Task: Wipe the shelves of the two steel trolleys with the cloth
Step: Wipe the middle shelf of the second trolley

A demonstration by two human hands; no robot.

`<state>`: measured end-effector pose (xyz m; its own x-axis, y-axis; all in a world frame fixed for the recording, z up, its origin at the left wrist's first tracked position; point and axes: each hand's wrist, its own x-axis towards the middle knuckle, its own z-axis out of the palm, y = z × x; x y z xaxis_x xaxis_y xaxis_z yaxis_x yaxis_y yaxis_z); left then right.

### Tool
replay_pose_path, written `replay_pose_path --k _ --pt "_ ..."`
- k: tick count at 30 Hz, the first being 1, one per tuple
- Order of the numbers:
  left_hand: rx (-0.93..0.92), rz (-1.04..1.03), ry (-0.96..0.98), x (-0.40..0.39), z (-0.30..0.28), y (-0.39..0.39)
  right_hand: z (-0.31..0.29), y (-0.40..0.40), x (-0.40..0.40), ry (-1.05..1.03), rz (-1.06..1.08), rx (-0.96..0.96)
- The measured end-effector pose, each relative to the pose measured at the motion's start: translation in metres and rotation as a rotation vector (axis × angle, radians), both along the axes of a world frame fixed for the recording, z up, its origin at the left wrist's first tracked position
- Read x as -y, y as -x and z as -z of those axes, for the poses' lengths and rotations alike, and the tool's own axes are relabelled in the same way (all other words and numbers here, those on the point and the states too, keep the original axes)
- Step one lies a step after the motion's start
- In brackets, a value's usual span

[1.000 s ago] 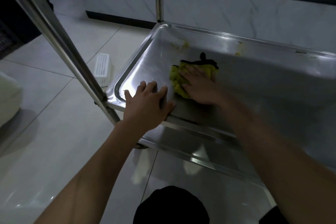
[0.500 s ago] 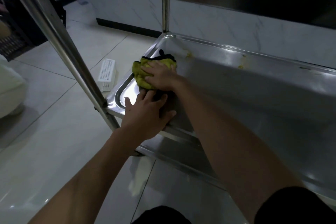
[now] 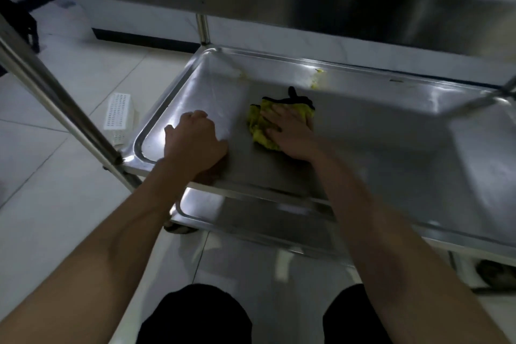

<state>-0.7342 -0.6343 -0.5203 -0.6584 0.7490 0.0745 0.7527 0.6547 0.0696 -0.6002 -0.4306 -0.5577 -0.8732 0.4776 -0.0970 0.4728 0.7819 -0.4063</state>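
Low under a trolley's top tier, the right hand (image 3: 290,131) presses a yellow cloth (image 3: 261,130) flat-fingered onto the middle shelf (image 3: 391,131), largely hiding it. The left hand (image 3: 192,141) rests near the shelf's front edge, fingers curled under, nothing visibly held; yellow smears (image 3: 317,81) on the back wall are blurred.

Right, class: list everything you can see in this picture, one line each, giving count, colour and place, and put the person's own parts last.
Trolley shelves: three, steel; top, middle, bottom, stacked.
Trolley posts: two clear, steel; near left and far left corners.
Cloth: one, yellow with black edge; on the middle shelf.
Smears: yellowish; far wall of the middle shelf.
Perforated basket: one, white; on the floor, left of the trolley.
Floor tiles: pale.
Left hand: rests on the middle shelf's near left part.
Right hand: presses flat on the cloth.
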Motion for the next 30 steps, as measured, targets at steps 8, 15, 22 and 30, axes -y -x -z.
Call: replay_pose_path --k 8,15,22,30 --pt "-0.01 0.081 -0.089 -0.028 0.0 0.003 0.0 -0.145 -0.074 -0.073 0.251 0.059" --pt "0.059 0.16 -0.104 -0.031 0.012 0.003 -0.005 -0.164 -0.104 -0.049 0.35 0.127" --pt "0.036 0.223 -0.02 -0.037 0.013 0.01 -0.001 -0.068 -0.094 -0.051 0.203 0.086" --pt "0.019 0.224 -0.043 -0.033 0.023 0.008 -0.005 0.081 -0.037 -0.084 -0.117 0.005"
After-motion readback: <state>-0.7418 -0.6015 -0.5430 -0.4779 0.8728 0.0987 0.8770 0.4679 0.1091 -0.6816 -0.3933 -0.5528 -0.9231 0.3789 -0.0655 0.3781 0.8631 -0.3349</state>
